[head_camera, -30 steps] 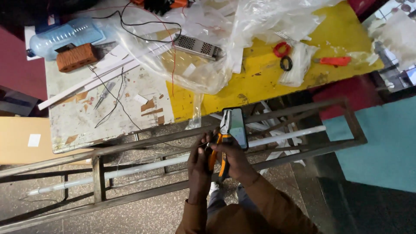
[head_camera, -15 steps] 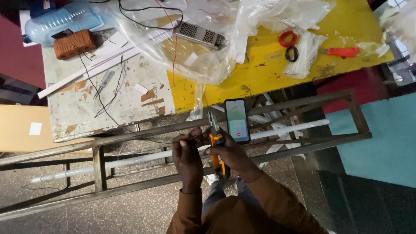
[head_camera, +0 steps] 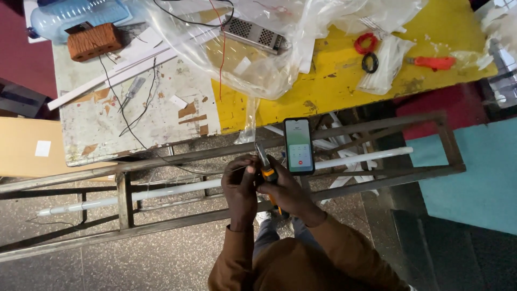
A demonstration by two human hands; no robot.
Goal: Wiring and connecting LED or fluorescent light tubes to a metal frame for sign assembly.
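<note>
Orange-handled pliers (head_camera: 267,171) in right hand (head_camera: 285,189)

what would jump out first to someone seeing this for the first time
Low in the middle, the left hand and right hand meet over an orange-handled tool, beside a lit phone on the metal frame. A long white tube lies along the frame, below a yellow tabletop.

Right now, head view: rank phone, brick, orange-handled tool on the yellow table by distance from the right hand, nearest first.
From the right hand:
1. Phone, just above it, propped on the metal frame.
2. Orange-handled tool, upper right on the yellow table.
3. Brick, far upper left.
</note>
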